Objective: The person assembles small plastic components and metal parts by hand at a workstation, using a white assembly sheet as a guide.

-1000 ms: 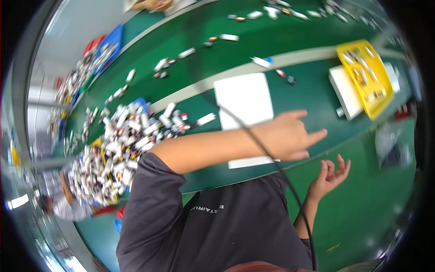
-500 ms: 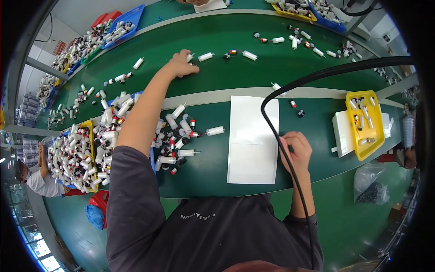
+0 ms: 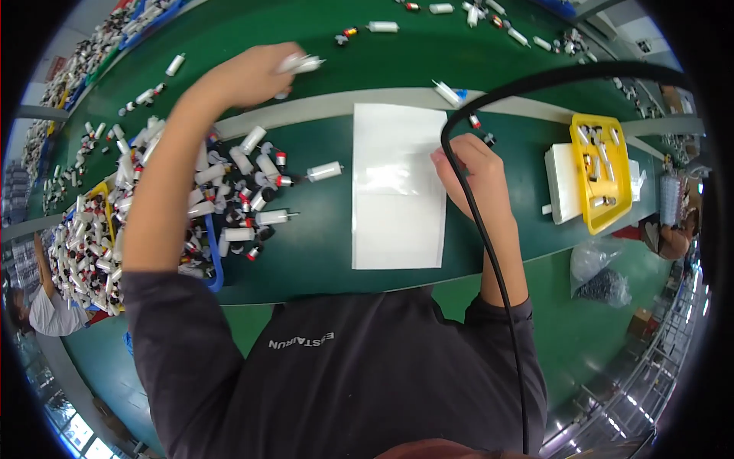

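Observation:
Over the green belt, my left hand (image 3: 260, 75) grips white cylinders (image 3: 306, 64) with thin tips; motion smears them, and how many there are cannot be told. My right hand (image 3: 475, 174) is at the right edge of a white sheet (image 3: 397, 229), fingers curled together behind a black cable; whatever they may hold is hidden. Left of the sheet, a pile of white cylinders and black-and-red parts (image 3: 248, 180) spills beside a blue tray (image 3: 215, 256). One white cylinder (image 3: 325, 171) lies between pile and sheet. Another cylinder (image 3: 447, 94) rests on the pale ledge beyond the sheet.
The thick black cable (image 3: 566, 75) arches across the right side. A yellow tray (image 3: 595, 218) holding a few parts stands at the right on white boxes (image 3: 563, 183). More loose parts (image 3: 475, 15) lie along the belt. At the far left another person (image 3: 57, 314) is visible.
My left hand has closed on white cylinders picked from the belt and drawn back toward the ledge. My right hand has moved up along the sheet's edge. The whole view has shifted.

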`<act>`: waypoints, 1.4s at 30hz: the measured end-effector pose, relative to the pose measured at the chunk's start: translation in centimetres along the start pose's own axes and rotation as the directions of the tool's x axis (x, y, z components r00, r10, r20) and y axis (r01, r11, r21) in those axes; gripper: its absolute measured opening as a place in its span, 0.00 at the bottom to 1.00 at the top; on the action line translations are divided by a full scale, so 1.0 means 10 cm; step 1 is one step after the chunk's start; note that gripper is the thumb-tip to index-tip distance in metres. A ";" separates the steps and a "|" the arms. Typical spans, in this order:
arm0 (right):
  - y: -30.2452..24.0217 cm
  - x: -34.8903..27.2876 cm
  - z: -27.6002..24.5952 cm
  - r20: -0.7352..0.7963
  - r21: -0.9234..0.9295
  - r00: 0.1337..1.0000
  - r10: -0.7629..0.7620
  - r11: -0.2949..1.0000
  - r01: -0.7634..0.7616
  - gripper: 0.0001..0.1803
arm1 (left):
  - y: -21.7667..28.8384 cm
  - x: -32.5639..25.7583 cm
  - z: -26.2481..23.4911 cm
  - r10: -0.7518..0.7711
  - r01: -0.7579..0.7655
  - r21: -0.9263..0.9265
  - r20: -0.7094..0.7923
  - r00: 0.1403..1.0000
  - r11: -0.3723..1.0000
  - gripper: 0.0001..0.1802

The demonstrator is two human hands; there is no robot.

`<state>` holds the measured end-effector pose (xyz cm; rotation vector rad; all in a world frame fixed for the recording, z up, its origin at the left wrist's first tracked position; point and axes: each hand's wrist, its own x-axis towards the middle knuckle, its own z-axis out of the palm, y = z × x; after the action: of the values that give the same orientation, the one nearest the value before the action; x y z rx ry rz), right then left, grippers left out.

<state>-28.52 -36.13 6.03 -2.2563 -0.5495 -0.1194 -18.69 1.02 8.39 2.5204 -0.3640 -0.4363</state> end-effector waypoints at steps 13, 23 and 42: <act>0.00 -0.37 -0.08 0.280 -0.223 0.953 0.118 0.973 -0.056 0.15 | 0.61 -1.03 -0.20 -0.048 0.062 -0.298 0.052 0.997 0.953 0.18; 0.00 -0.39 -0.03 0.217 -0.296 0.976 0.034 0.954 0.032 0.11 | 0.99 -0.09 0.64 -0.234 -0.230 -0.798 -0.115 0.965 -0.556 0.24; -0.36 0.51 0.75 -0.158 0.092 0.942 -0.296 0.945 0.313 0.34 | 0.78 -0.12 0.82 0.193 0.055 -0.816 -0.071 0.979 -0.576 0.40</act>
<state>-26.11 -26.76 4.69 -2.0177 -0.8052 -0.3917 -24.22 -8.78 6.55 0.3277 -0.0172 -0.4835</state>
